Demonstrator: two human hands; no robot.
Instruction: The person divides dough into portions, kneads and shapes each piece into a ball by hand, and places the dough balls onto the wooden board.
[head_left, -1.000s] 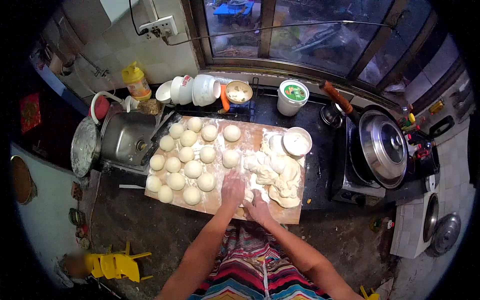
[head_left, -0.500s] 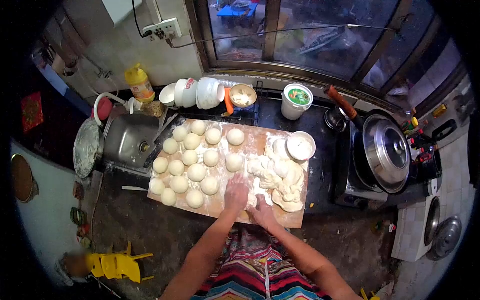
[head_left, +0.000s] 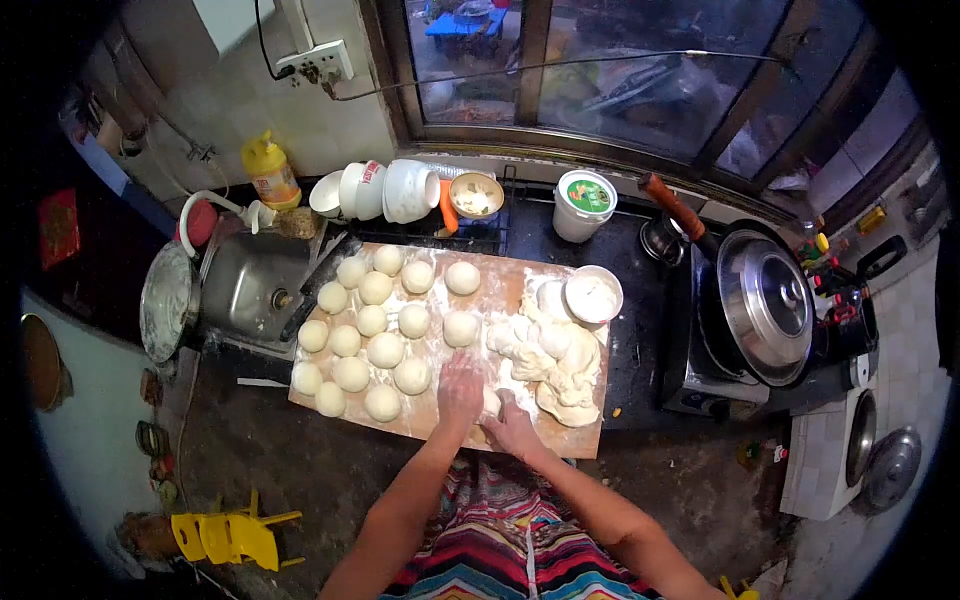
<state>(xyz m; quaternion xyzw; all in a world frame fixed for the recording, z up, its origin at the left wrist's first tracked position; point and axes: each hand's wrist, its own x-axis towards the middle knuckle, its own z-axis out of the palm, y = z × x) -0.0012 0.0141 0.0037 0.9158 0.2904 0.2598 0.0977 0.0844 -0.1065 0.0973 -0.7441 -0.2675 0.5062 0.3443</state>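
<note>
Dough balls (head_left: 385, 350) toward board's (head_left: 560, 440) left edge. Left hand (head_left: 461, 392): fingers extended, close together, beside dough piece (head_left: 491, 403) near near edge. Right hand (head_left: 513, 430) against piece, fingers bent, pinch unclear. Light, even palm pressure suits it. Bowl (head_left: 596, 319), far right corner: white powder, probably flour.

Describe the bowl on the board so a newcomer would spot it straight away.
Find the wooden board on the counter. At its far right corner, just beyond the loose dough, sits a small white bowl with pale contents. The other bowls all stand off the board.
</note>
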